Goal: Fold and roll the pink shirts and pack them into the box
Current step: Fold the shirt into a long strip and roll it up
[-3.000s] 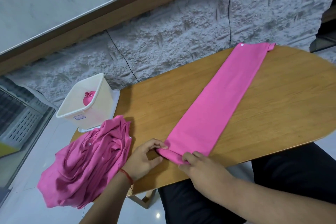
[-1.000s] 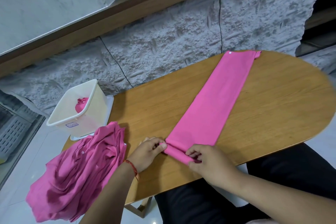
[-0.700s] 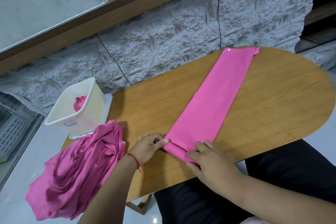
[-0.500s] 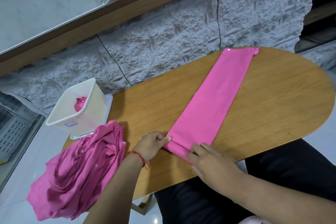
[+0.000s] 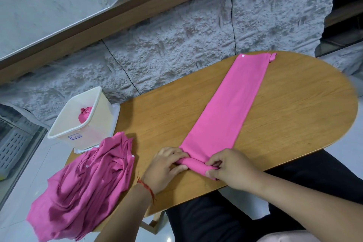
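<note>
Box (image 5: pixel 102 116) label (image 5: pixel 75 136) seemingly handwritten, unreadable, shirt (image 5: pixel 225 108) part-rolled

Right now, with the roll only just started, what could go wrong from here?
1. The roll is thin, and the left hand and right hand pinch only its ends; along the long folded shirt it might drift skewed or slacken.
2. The loose shirt pile drapes over the table edge beside the left forearm; a nudge could probably drop it to the floor.
</note>
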A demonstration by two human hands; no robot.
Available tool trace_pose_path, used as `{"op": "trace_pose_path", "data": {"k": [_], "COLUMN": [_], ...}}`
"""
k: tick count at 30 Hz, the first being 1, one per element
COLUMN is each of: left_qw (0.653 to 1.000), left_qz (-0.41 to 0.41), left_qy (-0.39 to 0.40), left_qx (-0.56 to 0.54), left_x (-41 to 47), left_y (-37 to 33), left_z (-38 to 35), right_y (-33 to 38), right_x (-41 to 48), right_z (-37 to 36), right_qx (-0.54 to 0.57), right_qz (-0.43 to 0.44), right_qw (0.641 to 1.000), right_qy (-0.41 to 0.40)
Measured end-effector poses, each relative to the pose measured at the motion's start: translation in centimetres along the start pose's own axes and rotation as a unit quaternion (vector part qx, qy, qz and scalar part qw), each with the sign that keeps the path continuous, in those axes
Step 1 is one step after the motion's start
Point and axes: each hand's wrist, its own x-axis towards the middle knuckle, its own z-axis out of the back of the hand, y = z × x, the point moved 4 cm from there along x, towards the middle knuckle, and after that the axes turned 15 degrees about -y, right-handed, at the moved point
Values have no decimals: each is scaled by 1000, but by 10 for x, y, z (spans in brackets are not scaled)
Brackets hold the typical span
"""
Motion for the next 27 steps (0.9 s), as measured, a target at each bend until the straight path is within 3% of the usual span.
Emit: {"op": "trace_pose_path", "data": {"k": [2,4,7,10,14,18,20,24,27], "left_qw": [1000,998,992,983,969,967,971,999,990], "left_qz": [2,6,18,35,72,142,138,-37,-121], "left_qy": [23,52,115,180,237,175,146,17,12], "left_qx": [-10,-30,-39,-29,-19,-117,-129,31,68], "left_x": [7,17,33,50,67,66,61,56,46], "left_y": [2,3,0,-6,-11,-14,-16,-29,-42], "left_z": [1,2,4,6,3,8,8,16,13], "right_y": [3,11,18,24,16,9,6,0,-3], "right_x": [-5,-13,-24,-22,-12,-5,-4,5,7], "right_z": [1,-1,-8,-7,-7,-6,-4,3,4], "right_qx": [-7,-98,-230,-274,-245,-211,-183,-100,-61], "right_qz": [16,103,234,280,231,192,162,79,37], "right_qw": [1000,990,944,919,940,955,966,989,996], "right_qy": [-2,-22,-31,-51,-61,-78,-81,-69,-52]}}
